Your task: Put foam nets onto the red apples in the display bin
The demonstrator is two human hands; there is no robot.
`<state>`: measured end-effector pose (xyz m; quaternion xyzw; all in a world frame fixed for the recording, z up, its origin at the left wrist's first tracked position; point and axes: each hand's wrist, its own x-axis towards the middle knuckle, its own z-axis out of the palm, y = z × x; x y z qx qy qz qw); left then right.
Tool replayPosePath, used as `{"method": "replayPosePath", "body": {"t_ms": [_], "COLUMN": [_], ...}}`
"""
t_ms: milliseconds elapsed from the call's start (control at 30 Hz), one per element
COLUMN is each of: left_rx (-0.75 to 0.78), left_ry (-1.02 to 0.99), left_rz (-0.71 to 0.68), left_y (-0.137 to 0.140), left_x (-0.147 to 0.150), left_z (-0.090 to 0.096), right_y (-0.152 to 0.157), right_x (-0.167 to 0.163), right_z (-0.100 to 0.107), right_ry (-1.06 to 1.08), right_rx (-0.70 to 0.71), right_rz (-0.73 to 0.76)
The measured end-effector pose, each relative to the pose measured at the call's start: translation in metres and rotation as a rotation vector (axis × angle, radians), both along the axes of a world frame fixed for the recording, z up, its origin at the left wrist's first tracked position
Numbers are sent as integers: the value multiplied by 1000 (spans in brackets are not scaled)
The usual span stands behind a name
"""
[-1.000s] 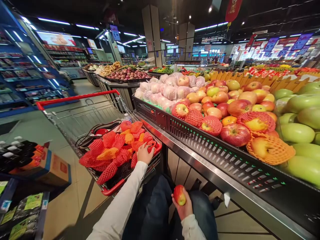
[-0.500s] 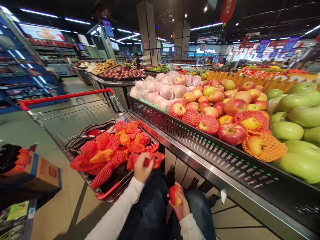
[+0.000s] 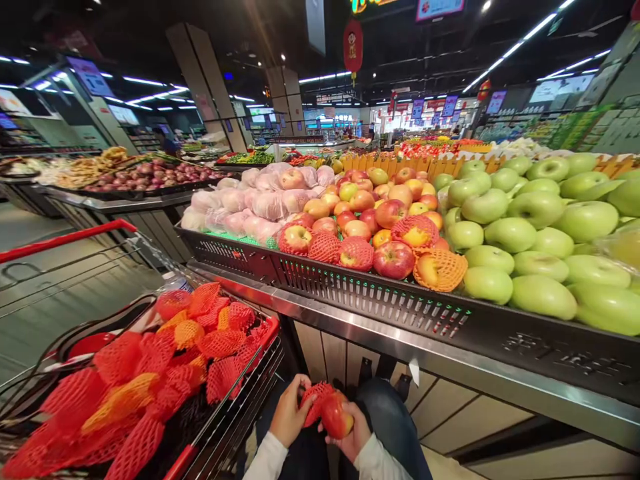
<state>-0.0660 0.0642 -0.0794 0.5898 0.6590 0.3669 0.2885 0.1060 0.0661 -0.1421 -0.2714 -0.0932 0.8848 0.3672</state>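
Low in front of me, my right hand (image 3: pixel 356 433) is closed around a red and yellow apple (image 3: pixel 337 415). My left hand (image 3: pixel 291 411) pinches a red foam net sleeve (image 3: pixel 316 402), which lies against the apple's left side. Whether the sleeve's opening is over any of the apple cannot be made out. To the left, a shopping cart (image 3: pixel 186 461) with red edging carries a heap of red and orange foam net sleeves (image 3: pixel 150 373).
A black display crate (image 3: pixel 330 285) holds loose apples (image 3: pixel 394 260), some in foam nets, beside wrapped pale fruit (image 3: pixel 270 200) and green apples (image 3: pixel 537 270). Its stand has a metal edge (image 3: pixel 350 327). A bottle (image 3: pixel 175 283) stands in the cart. Red onions (image 3: pixel 150 175) lie farther back.
My left hand has brought the red foam net sleeve from the cart's edge to the apple in my right hand. My view has turned right, toward the fruit display.
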Motion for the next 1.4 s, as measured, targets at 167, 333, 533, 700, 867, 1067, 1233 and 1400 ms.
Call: {"method": "replayPosePath", "body": {"t_ms": [167,333,533,700,867,1067,1233,1400], "left_rx": [46,-48,-254,-297,-256,-320,-357,-379], "left_ry": [79,105,303,325,-148,197,320,364], "left_rz": [111,44,229,194,113,60,34,-89], "left_y": [2,-4,-11,-9,-1,-4,-8,-8], "left_x": [-30,-38,-20,-16,-28,-39,-35,-31], "left_z": [0,-11,-16,-24,-33,-17,-18,-14], "right_y": [1,1,0,-4,-2,0,-1,2], "right_x": [0,-1,0,-4,-7,-7,-10,-8], "right_z": [8,13,4,-12,-16,-11,-14,-17], "right_ry": [12,10,100,198,78,21,35,14], "right_rx": [56,14,80,136,90,65,118,101], "right_rz": [-57,-110,39,224,79,9,22,-23]}}
